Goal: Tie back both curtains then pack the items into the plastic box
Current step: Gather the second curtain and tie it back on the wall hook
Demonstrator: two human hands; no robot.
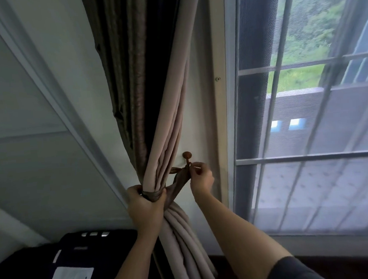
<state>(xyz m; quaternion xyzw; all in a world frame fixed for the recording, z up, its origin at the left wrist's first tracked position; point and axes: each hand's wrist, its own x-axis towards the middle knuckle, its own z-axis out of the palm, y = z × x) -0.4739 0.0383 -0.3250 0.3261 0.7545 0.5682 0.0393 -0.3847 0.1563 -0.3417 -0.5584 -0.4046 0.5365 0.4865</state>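
Soft and likely heavy, the beige fabric curtain (pixel 173 129) is gripped at its gathered waist by the left hand (pixel 145 207); the right hand (pixel 202 178) pinches the limp brown tie-back band (pixel 178 182).

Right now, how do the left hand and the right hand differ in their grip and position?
The left hand wraps round the gathered curtain at the tieback; the right hand only pinches the tieback's end by the wall hook. The left hand sits lower, the right hand higher. Both hold the same tieback.

Narrow wall strip (pixel 200 120) between curtain (pixel 168 118) and window frame (pixel 222 115), hook (pixel 187 155) protruding.
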